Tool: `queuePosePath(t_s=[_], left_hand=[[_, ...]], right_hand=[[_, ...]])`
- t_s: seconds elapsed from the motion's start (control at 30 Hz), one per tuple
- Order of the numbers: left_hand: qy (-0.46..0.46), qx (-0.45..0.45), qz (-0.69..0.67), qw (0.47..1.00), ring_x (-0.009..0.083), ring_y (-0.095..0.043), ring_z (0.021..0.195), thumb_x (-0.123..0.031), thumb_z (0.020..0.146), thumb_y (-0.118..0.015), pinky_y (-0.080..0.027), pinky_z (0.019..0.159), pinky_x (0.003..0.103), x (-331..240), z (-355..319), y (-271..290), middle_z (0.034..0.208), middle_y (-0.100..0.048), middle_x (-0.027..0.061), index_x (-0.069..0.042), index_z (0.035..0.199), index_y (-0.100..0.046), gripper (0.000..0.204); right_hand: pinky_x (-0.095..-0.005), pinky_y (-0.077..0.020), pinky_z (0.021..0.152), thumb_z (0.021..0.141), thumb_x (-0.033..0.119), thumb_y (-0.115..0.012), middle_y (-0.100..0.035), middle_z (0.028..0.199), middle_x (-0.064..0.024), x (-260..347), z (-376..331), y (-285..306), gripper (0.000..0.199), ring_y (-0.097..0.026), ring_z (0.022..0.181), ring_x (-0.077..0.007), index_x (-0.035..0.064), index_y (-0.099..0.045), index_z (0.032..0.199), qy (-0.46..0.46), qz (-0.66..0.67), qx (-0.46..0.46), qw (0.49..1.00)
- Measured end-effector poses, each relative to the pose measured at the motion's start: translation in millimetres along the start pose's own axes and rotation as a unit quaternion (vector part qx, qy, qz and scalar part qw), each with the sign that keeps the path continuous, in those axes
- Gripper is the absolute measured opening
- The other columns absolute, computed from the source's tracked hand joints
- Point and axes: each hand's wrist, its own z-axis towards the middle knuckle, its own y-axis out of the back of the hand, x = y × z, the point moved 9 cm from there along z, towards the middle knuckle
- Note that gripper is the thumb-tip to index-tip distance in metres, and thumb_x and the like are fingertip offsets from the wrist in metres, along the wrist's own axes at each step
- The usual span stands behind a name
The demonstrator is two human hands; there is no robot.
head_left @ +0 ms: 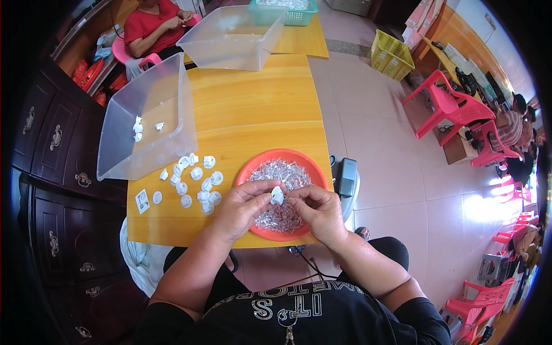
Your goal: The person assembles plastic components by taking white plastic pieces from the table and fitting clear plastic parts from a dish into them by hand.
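Over an orange-red round basin [246, 173], both my hands meet around one small white plastic part [277, 195]. My left hand [248, 202] pinches it between thumb and fingers. Just to its right, the fingertips of my right hand [316, 208] are pressed together near the part; what they hold is too small to make out. Many small clear plastic pieces [282, 170] fill the basin. More white plastic parts [206, 185] lie scattered on the yellow table [253, 103] left of the basin, along with a flat white disc [157, 197] and a small printed label [142, 202].
A translucent bin [184, 115] holding several white parts stands at the left; another translucent bin [224, 49] is farther back. Beyond is a green basket [302, 17]. A person in red [152, 26] sits at the far left. A grey box-shaped device [347, 178] stands by the table's right edge.
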Motion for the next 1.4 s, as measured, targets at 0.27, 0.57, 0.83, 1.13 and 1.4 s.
queuePosePath(t_s=[0.27, 0.57, 0.83, 1.13, 1.4], left_hand=[[-0.034, -0.012, 0.145, 0.989, 0.0117, -0.060, 0.102, -0.002, 0.093, -0.056, -0.048, 0.086, 0.025, -10.6, -1.4, -0.7, 0.115, -0.065, 0.0070, -0.001, 0.124, -0.061, 0.031], [-0.066, -0.010, 0.205, 0.976, 0.0112, -0.059, 0.103, 0.001, 0.093, -0.056, -0.048, 0.089, 0.025, -19.6, -2.4, -8.4, 0.115, -0.064, 0.0061, -0.001, 0.123, -0.061, 0.031], [-0.031, 0.010, 0.084, 0.996, 0.0162, -0.060, 0.110, -0.004, 0.097, -0.049, -0.047, 0.096, 0.030, -4.1, -0.2, 0.8, 0.122, -0.061, 0.0116, 0.000, 0.127, -0.057, 0.031], [-0.020, 0.053, -0.047, 0.997, 0.0224, -0.056, 0.119, -0.006, 0.100, -0.044, -0.047, 0.101, 0.036, -6.3, 0.3, -6.5, 0.126, -0.058, 0.0151, -0.001, 0.130, -0.054, 0.032], [0.011, 0.024, -0.025, 0.999, 0.0203, -0.058, 0.116, -0.005, 0.100, -0.046, -0.049, 0.099, 0.033, 1.9, -1.0, -4.3, 0.125, -0.060, 0.0136, -0.001, 0.129, -0.055, 0.031]], right_hand=[[-0.0214, -0.0499, 0.070, 0.090, 0.001, -0.065, -0.068, 0.085, -0.0026, -1.8, -0.4, 0.8, 0.007, -0.061, 0.078, -0.0058, -0.0017, -0.068, 0.096, -0.011, -0.035, 0.009, 0.999], [-0.0219, -0.0503, 0.071, 0.089, 0.001, -0.065, -0.069, 0.085, -0.0040, -3.3, -0.2, 1.6, 0.008, -0.061, 0.079, -0.0069, -0.0033, -0.068, 0.095, -0.027, -0.052, 0.013, 0.998], [-0.0215, -0.0489, 0.068, 0.090, 0.002, -0.065, -0.068, 0.083, -0.0030, -2.7, -1.8, 1.7, 0.008, -0.059, 0.075, -0.0064, -0.0036, -0.068, 0.095, -0.037, -0.022, 0.003, 0.999], [-0.0205, -0.0450, 0.059, 0.090, 0.006, -0.067, -0.065, 0.077, -0.0003, 2.1, -1.9, 2.8, 0.010, -0.055, 0.068, -0.0038, -0.0030, -0.069, 0.094, -0.017, 0.012, -0.008, 1.000], [-0.0214, -0.0463, 0.061, 0.091, 0.005, -0.066, -0.065, 0.077, -0.0005, 3.8, -1.8, 2.3, 0.009, -0.056, 0.069, -0.0049, -0.0019, -0.070, 0.095, 0.000, -0.012, -0.007, 1.000]])
